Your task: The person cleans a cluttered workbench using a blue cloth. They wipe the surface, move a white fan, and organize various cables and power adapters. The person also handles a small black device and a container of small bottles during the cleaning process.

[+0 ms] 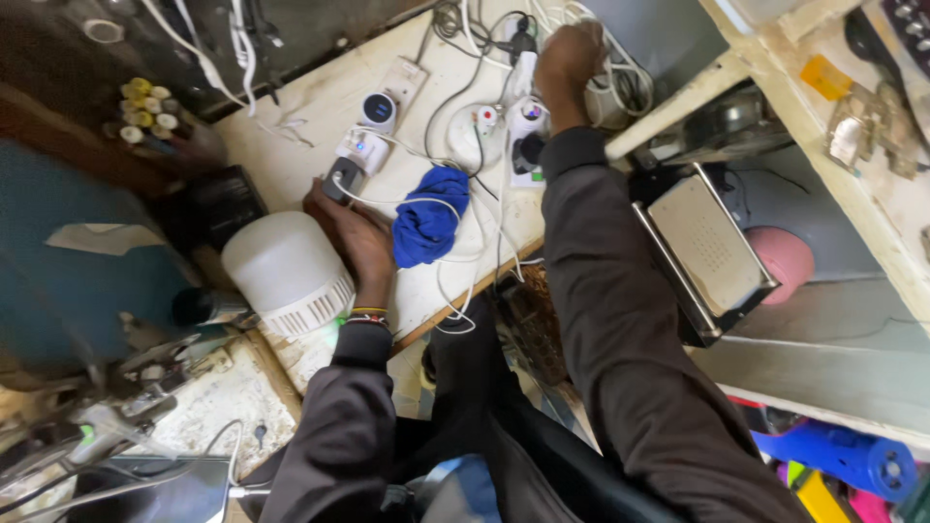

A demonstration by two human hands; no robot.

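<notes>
Left hand (356,232) fingers pinch a small dark adapter (341,179) on the worktop (320,107); far right hand (567,58) grips white cables (620,82).

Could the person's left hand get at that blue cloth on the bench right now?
Probably yes. The left hand rests on the bench right beside the blue cloth, with only loose white cables draped over the cloth; nothing solid lies between them.

The bulb (286,271) is matt white plastic, the rag (428,225) soft blue cloth, the surface (320,107) scuffed painted wood, the tray (705,250) dull metal.
</notes>
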